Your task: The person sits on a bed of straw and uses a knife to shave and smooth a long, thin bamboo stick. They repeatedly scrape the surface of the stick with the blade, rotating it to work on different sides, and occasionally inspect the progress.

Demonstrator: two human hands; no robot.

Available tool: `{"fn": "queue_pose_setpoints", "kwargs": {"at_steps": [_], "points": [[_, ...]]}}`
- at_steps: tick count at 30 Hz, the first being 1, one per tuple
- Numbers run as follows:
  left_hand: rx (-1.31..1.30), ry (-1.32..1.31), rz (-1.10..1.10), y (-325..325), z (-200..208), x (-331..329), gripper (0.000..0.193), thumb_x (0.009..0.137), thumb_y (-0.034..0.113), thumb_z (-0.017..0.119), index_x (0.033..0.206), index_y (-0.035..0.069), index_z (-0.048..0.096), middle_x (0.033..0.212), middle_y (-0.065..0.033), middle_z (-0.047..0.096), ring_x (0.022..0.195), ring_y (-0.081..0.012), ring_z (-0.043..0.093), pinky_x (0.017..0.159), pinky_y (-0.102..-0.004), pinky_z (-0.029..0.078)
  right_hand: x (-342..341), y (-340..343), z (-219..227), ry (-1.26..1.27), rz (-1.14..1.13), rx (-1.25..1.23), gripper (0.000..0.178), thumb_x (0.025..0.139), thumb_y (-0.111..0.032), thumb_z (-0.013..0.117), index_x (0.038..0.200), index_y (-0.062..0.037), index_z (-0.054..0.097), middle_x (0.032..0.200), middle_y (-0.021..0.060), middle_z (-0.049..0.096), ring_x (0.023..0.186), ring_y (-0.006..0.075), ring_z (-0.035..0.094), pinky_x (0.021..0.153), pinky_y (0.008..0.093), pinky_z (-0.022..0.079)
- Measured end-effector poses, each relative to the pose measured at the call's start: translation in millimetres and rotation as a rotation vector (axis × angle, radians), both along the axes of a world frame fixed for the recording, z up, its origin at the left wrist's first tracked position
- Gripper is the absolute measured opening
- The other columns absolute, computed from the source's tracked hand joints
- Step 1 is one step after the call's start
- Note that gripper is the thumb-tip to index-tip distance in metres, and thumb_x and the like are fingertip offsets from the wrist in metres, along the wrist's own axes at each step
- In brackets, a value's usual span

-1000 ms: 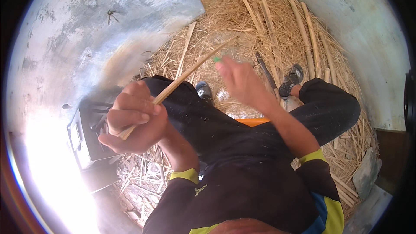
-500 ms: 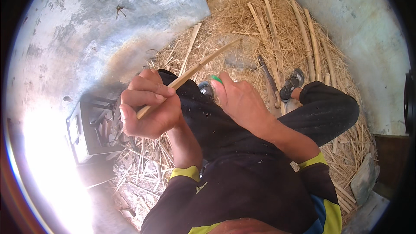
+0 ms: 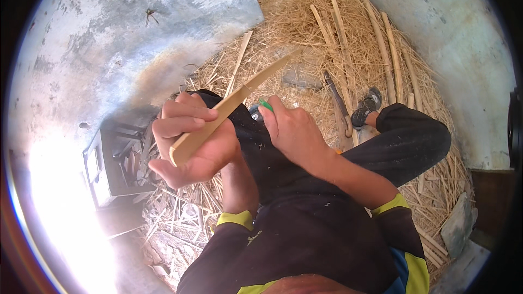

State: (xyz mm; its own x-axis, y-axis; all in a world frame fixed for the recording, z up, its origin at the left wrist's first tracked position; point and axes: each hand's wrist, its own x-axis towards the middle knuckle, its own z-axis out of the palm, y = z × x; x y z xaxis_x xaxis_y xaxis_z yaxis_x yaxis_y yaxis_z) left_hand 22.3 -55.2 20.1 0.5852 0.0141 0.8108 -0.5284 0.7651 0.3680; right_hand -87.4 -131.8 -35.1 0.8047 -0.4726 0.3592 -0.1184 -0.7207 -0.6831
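Observation:
My left hand (image 3: 211, 155) holds a pale split-bamboo strip (image 3: 229, 104) near its lower end, the fingers over it and the palm facing up. The strip slants up and away to the right, its broad smooth face showing and a node partway along. To its right, my right hand (image 3: 297, 133) is closed around a small tool with a bright green part (image 3: 265, 105) poking out by the thumb. The rest of that tool is hidden in the fist, so its kind cannot be made out. The right hand sits close to the strip's middle, apart from it.
Straw-like shavings (image 3: 294, 5) cover the ground. Bamboo lengths (image 3: 393, 54) lie at the far right, near a long dark tool with a wooden handle (image 3: 339, 98). A dark boxy frame (image 3: 117, 158) stands left. Stained pale walls (image 3: 180, 5) surround me. My legs (image 3: 403, 136) are folded in front.
The bamboo strip has rolled in my left hand, so its broad face now shows instead of its narrow edge. My left fingers have loosened slightly. My right hand has shifted a little left.

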Motion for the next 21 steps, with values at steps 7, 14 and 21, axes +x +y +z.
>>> {"fn": "queue_pose_setpoints", "kwargs": {"at_steps": [7, 14, 21], "points": [[0.015, 0.014, -0.013, 4.6, -2.4, -0.6, 0.042, 0.083, 0.04, 0.039, 0.065, 0.003, 0.044, 0.055, -0.0134, 0.045, 0.045, -0.0161, 0.038, 0.048, -0.0273, 0.027, 1.9, 11.1, 4.8, -0.096, 0.033, 0.016, 0.025, 0.095, -0.026, 0.05, 0.087, -0.0018, 0.049, 0.049, 0.0167, 0.053, 0.047, 0.0351, 0.058, 0.043, 0.0427, 0.047], [-0.024, 0.101, 0.206, -1.0, 1.3, 3.3, 0.038, 0.084, 0.036, 0.037, 0.064, 0.004, 0.043, 0.051, -0.012, 0.044, 0.039, -0.0153, 0.036, 0.044, -0.0256, 0.027, 0.8, 7.3, 18.2, 0.026, 0.043, -0.009, 0.027, 0.095, -0.028, 0.049, 0.088, -0.0022, 0.051, 0.051, 0.0173, 0.055, 0.049, 0.0358, 0.059, 0.044, 0.044, 0.047], [-0.038, 0.121, 0.332, -3.2, 1.7, 3.4, 0.04, 0.085, 0.037, 0.035, 0.06, 0.006, 0.041, 0.048, -0.0082, 0.039, 0.038, -0.016, 0.037, 0.043, -0.0256, 0.029, 1.3, 8.3, 9.0, 0.093, 0.009, -0.011, 0.028, 0.096, -0.029, 0.048, 0.088, -0.0023, 0.052, 0.051, 0.0175, 0.055, 0.05, 0.0369, 0.06, 0.046, 0.0451, 0.048]]}}
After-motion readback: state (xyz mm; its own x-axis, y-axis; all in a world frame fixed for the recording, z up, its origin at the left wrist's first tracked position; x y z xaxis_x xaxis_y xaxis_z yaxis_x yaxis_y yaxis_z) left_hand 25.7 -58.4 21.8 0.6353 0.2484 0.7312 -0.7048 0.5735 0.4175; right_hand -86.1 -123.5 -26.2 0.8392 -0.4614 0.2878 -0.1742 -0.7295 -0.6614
